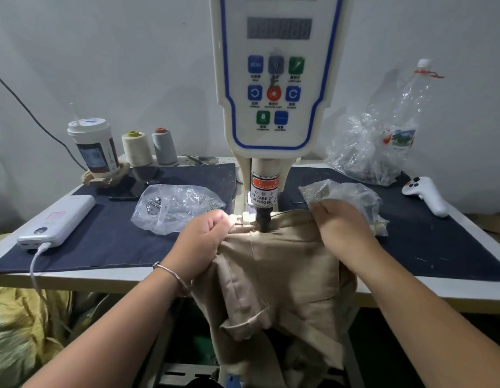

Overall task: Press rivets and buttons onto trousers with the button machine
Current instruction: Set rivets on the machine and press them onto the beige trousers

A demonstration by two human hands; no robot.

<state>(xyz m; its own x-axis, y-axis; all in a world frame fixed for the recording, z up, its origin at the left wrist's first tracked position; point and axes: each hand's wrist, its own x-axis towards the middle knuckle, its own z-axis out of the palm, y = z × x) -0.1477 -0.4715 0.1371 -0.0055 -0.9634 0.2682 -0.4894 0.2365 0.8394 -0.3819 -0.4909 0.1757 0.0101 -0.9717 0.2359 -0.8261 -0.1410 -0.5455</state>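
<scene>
At the table (411, 289), we hold a pair of beige trousers (279, 275) under the black punch (263, 221) of a cream servo button machine (277, 79), the waistband edge lying right at the punch tip while the legs hang over the table's near edge. Our left hand (200, 242), a thin bracelet (173, 275) on its wrist, has its grip closed on the cloth at nine o'clock of the punch, fingers curled into the fabric. Our right hand (335, 228), at three o'clock of the punch, lies on the waistband with fingers bent over its edge; we cannot tell whether that grip pinches the cloth or only presses it. A clear bag of metal fittings (173, 205) sits at ten o'clock of the left hand on the dark blue mat (117, 233), and a second small clear bag (344, 194) lies just behind the right hand. At the table's far left stand a lidded paper cup (93, 147) and two thread cones (148, 148); a white power bank (58, 222) with a cable lies at the left edge. At far right are a larger plastic bag (363, 152), an empty plastic bottle (408, 107) and a white handheld controller (425, 194).
</scene>
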